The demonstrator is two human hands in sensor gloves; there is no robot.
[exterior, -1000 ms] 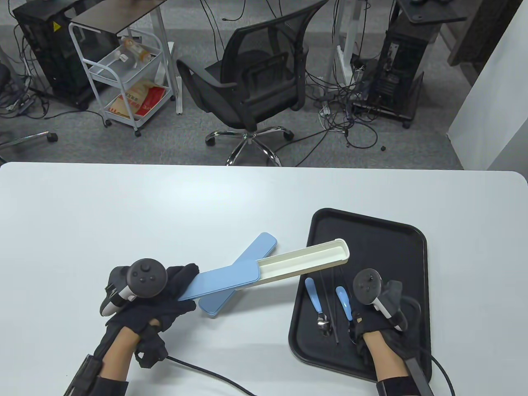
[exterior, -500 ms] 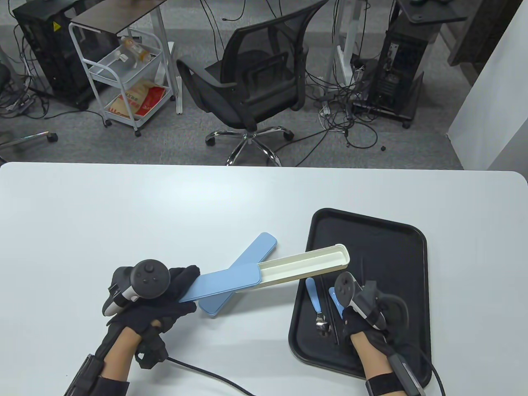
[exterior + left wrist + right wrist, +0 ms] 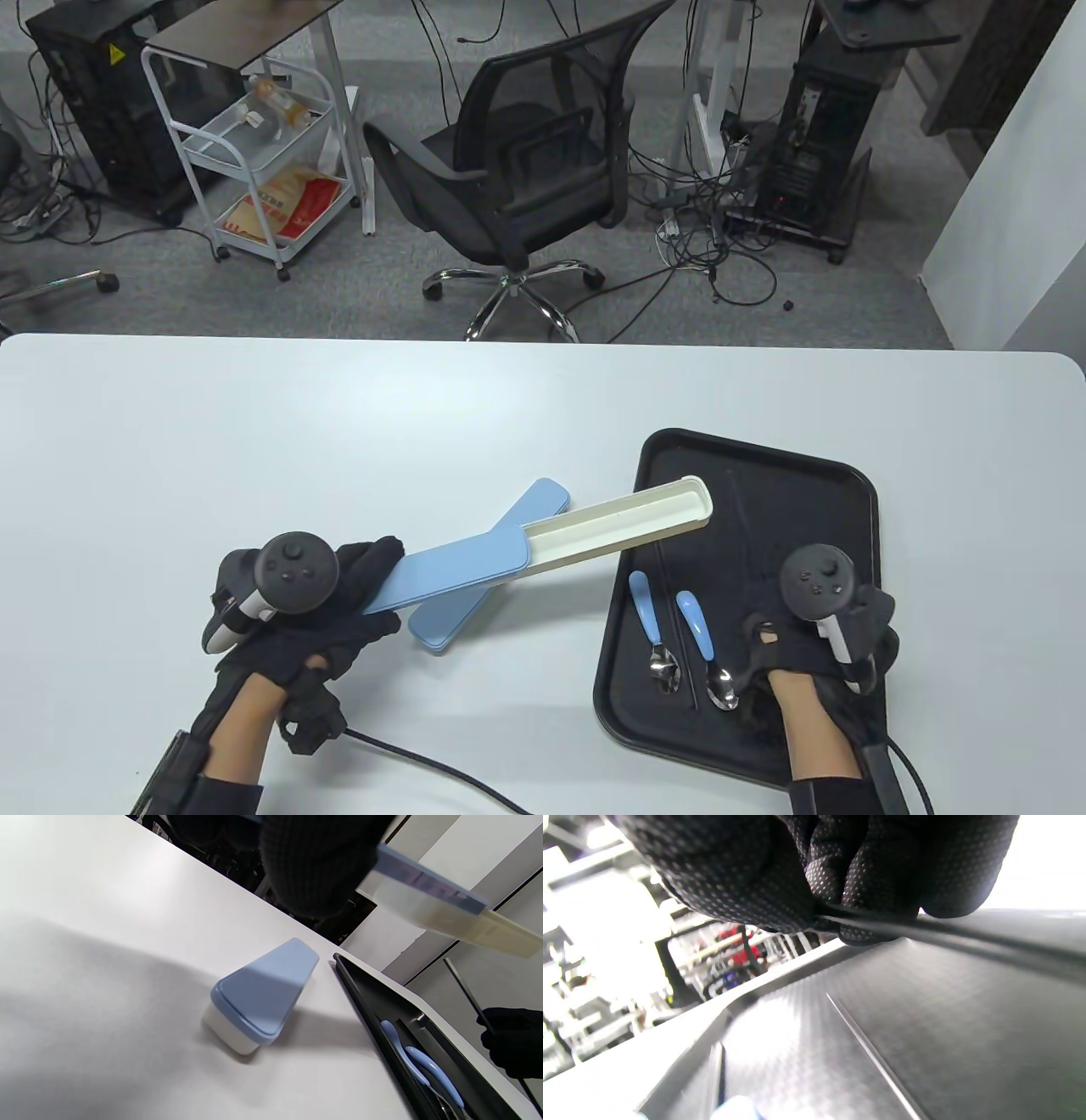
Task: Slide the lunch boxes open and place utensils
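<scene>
The left hand, at about seven o'clock on the white table, grips the blue-lidded end of a long cream plastic utensil box with a sliding blue lid. It holds the box off the table, lid slid back, so the open cream trough points toward two o'clock over the near edge of the black plastic tray. A second, closed blue-lidded box lies on the table beneath it, crossing it.

At five o'clock the right hand sits over the tray, fingertips pressed together on a thin black chopstick; the left wrist view shows that stick angling up from the hand. Still lying on the tray are two blue-handled metal spoons and another dark chopstick between them.

I'd say the box is open and the loading step has just begun, with nothing in the trough yet. The next move calls for carrying the stick toward eleven o'clock, lining it up lengthwise with the narrow trough, and lowering it in without clipping the rim.
</scene>
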